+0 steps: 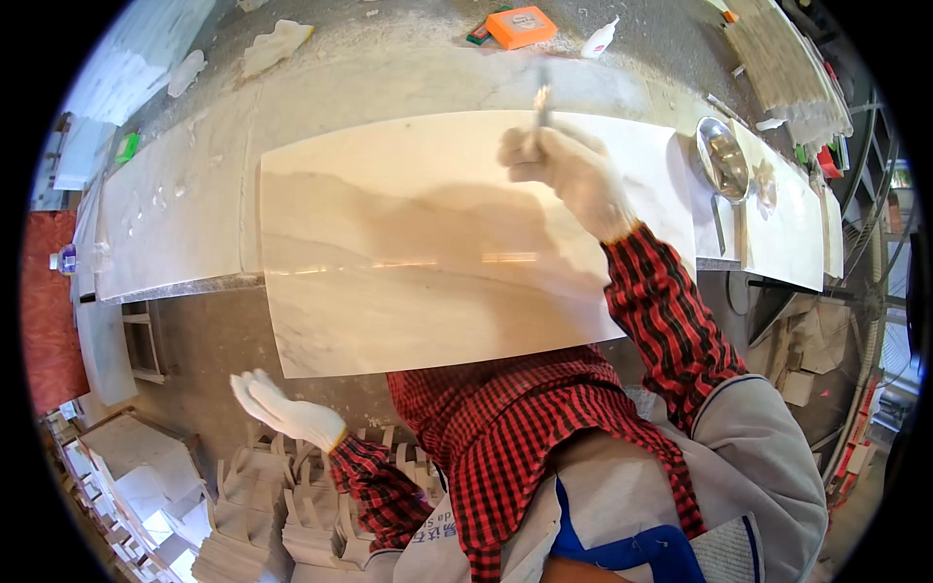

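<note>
Fingers of right hand [569, 175] curl tight round a tool [541, 102] above the slab [408, 253]; left hand [282, 408] hangs flat, holding nothing.

white gloves [569, 170], red-black checked sleeves [671, 321], beige-veined tile [428, 243], orange box [522, 26].

One head-worn fisheye view looks steeply down, close over the marble slab [437, 243] and workbench [389, 68].
</note>
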Demonstrator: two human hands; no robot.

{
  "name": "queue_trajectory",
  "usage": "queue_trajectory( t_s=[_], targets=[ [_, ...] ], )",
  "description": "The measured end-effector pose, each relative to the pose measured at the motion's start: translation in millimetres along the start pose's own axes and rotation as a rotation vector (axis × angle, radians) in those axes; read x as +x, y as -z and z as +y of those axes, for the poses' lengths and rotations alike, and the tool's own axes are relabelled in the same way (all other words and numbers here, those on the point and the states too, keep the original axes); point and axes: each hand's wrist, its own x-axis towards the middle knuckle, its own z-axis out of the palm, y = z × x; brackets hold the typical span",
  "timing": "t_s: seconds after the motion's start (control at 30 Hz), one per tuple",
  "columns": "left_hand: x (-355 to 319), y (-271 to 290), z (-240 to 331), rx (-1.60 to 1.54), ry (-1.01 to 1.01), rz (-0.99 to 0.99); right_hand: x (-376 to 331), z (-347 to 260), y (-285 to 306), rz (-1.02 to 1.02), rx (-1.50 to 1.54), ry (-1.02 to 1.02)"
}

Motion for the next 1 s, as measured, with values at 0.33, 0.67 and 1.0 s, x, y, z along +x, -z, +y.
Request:
queue_trajectory(
  t_s=[0.33,0.67,1.0],
  targets=[
    [106.1,-137.4,7.4,0.71,-1.108,-0.967,-49.3,49.1,-14.1,0.745,-0.018,0.3],
    [116.9,-212.5,-3.5,0.72,-1.091,-0.856,36.7,70.4,-71.2,0.694,-0.11,0.373],
    [117.2,-212.2,0.0,0.718,-1.04,-0.851,87.8,81.2,-89.3,0.682,-0.26,0.477]
  ],
)
